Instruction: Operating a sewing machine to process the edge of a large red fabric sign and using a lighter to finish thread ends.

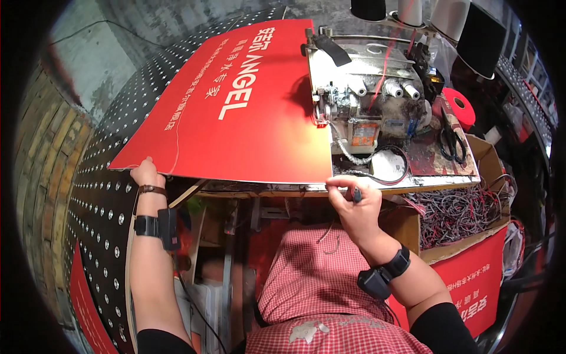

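Note:
A large red printed sheet point(253, 141) with white lettering lies across the work table and runs up to an industrial sewing machine point(365, 76) on its right. At the sheet's near left corner, my left hand point(147, 173) is closed on the edge. My right hand point(361, 206) is by the near right corner, thumb and forefinger pinched together at the edge. A small dark tool point(356, 194) pokes out of its curled fingers; the rest of it is hidden. Whether the right fingertips also grip the sheet, I cannot tell.
Black scissors point(451, 141) and a red roll point(458, 108) lie right of the machine. Thread cones point(451, 17) hang above it. A cardboard box point(471, 245) of tangled thread scraps stands below the table's right end. A studded black surface point(97, 194) extends left.

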Demonstrator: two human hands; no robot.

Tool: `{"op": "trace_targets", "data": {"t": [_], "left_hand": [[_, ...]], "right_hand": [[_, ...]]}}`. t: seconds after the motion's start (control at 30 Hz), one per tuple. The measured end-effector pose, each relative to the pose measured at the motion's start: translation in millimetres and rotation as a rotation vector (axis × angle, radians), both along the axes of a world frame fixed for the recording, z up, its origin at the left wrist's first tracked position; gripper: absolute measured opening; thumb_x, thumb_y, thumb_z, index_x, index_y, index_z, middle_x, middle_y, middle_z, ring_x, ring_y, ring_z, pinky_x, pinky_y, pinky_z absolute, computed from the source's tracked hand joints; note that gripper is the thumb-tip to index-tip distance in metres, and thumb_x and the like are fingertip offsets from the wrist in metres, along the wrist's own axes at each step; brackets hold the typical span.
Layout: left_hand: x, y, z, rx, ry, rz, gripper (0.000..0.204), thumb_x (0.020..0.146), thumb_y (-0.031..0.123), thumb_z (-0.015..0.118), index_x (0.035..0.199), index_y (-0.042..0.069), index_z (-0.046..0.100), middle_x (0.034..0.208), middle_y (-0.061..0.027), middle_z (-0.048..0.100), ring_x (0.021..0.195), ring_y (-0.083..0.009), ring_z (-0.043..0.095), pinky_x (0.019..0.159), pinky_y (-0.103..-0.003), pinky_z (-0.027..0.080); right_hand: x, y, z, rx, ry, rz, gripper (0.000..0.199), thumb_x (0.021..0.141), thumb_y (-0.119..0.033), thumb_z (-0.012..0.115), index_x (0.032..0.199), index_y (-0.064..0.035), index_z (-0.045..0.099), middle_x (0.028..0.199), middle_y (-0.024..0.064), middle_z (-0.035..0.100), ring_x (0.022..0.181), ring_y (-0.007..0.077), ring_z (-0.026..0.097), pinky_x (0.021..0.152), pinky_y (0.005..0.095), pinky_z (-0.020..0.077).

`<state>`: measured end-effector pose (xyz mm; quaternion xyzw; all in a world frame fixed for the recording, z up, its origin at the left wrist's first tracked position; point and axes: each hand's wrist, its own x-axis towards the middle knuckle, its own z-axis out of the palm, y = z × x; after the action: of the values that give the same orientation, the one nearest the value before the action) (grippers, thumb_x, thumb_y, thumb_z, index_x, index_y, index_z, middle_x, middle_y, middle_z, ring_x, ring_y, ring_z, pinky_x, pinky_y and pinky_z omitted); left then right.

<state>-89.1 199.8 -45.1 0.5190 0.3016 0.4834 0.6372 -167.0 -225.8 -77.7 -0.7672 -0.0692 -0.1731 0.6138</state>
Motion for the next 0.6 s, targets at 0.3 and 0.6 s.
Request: {"op": "trace_targets", "data": {"t": [0.3, 0.6], "left_hand": [[84, 1, 1, -0.002, 0.092, 0.058, 0.032, 0.072, -0.009, 0.052, 0.104, -0.011, 0.05, 0.098, -0.0155, 0.058, 0.078, -0.0223, 0.06, 0.063, -0.036, 0.052], [69, 2, 23, 0.215, 0.034, -0.018, 0.035, 0.074, -0.01, 0.056, 0.107, -0.01, 0.045, 0.105, -0.0163, 0.055, 0.087, -0.0227, 0.058, 0.073, -0.035, 0.05]], "right_hand": [[70, 8, -9, -0.171, -0.19, -0.256, 0.012, 0.073, -0.014, 0.064, 0.082, -0.0076, 0.067, 0.076, 0.0094, 0.065, 0.067, 0.0235, 0.063, 0.06, 0.0294, 0.0491], [54, 12, -11, -0.301, -0.212, -0.163, 0.027, 0.077, -0.016, 0.063, 0.103, -0.0104, 0.063, 0.075, 0.0123, 0.061, 0.066, 0.0288, 0.061, 0.06, 0.0347, 0.0482]]}}
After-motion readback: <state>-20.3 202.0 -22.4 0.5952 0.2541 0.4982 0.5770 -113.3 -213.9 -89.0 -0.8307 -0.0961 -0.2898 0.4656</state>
